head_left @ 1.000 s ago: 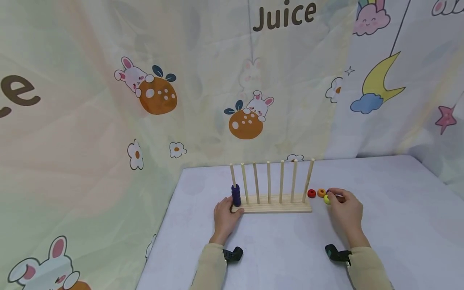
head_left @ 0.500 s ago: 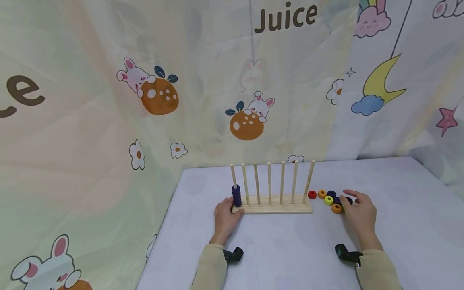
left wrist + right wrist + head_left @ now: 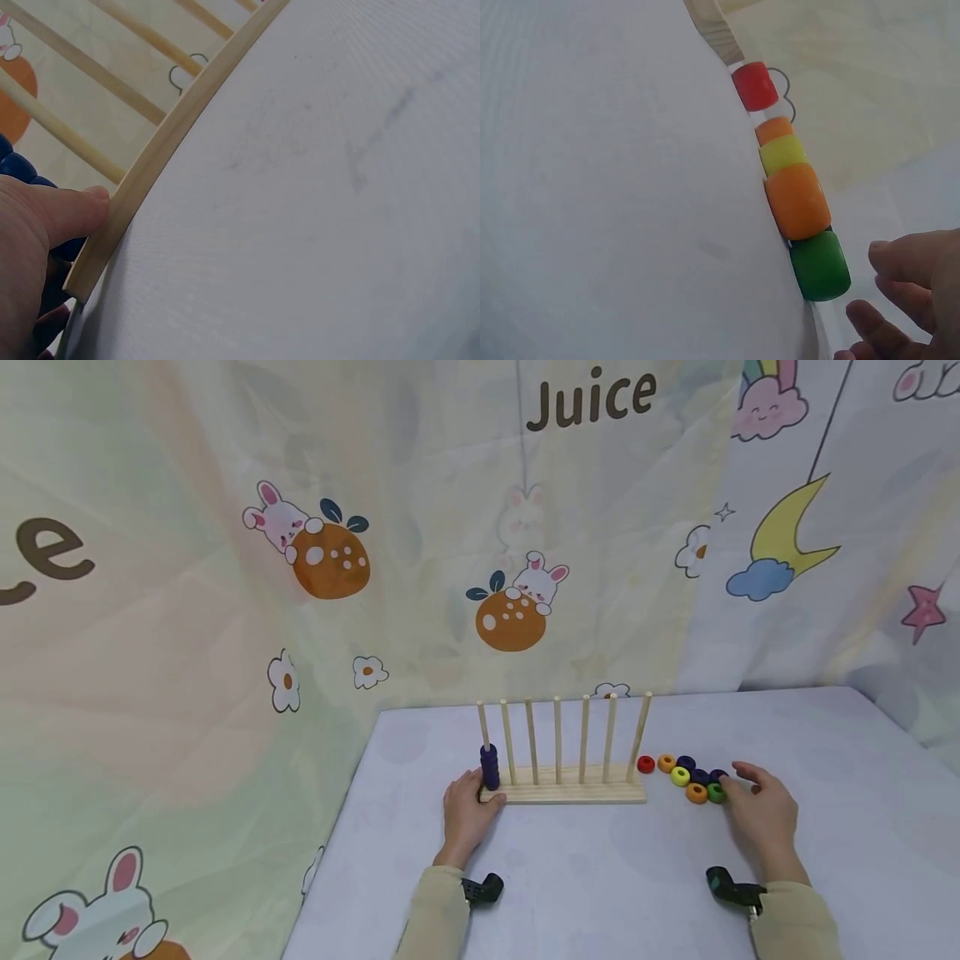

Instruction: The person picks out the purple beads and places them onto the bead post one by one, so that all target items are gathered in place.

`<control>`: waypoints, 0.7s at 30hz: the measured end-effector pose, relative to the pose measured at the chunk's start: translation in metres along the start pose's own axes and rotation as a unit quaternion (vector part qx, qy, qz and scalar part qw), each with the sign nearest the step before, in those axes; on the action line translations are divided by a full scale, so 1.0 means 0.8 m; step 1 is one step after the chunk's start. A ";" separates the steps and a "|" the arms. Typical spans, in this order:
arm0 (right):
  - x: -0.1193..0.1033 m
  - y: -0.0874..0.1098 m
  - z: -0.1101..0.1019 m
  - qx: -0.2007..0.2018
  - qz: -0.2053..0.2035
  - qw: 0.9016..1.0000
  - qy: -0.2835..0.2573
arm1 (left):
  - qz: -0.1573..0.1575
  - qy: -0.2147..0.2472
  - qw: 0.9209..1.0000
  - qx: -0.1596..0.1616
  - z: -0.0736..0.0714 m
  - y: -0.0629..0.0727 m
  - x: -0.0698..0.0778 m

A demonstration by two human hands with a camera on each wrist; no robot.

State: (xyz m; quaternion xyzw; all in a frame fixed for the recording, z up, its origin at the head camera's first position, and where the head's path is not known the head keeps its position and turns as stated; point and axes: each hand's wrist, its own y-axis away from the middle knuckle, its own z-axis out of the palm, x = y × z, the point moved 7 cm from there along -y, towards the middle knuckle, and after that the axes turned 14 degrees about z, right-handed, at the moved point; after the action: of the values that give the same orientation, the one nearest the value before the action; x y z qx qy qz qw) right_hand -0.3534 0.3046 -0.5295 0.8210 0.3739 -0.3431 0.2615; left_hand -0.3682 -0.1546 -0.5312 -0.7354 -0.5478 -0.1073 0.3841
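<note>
At the end of the wooden rack (image 3: 564, 792), left hand (image 3: 467, 807) in a grip; beside beads (image 3: 700, 777), right hand (image 3: 765, 817) loose-fingered.

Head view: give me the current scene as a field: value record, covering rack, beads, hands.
rack: wooden base with seven pegs
loaded peg: leftmost only, stack of dark beads
loose, right of base: red bead, two orange beads, yellow bead, green bead, three dark ones
left hand: grips base's left end
right hand: at loose group's right end; contact unclear
</note>
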 end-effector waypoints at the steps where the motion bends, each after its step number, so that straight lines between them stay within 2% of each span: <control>1: 0.001 0.000 0.000 -0.002 -0.003 1.000 0.007 | 0.000 -0.001 1.000 0.000 0.000 0.001 0.000; 9: -0.003 0.005 0.006 -0.029 -0.018 0.998 0.043 | 0.001 0.003 1.000 0.005 -0.002 0.001 0.000; 21: -0.002 0.004 0.011 -0.012 -0.035 0.998 0.056 | 0.001 0.003 1.000 0.005 -0.001 0.001 0.002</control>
State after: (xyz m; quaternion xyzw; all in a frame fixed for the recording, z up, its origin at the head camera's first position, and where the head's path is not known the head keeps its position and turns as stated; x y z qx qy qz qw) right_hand -0.3550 0.2962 -0.5331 0.8220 0.4210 -0.3009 0.2376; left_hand -0.3665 -0.1544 -0.5302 -0.7337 -0.5465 -0.1064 0.3895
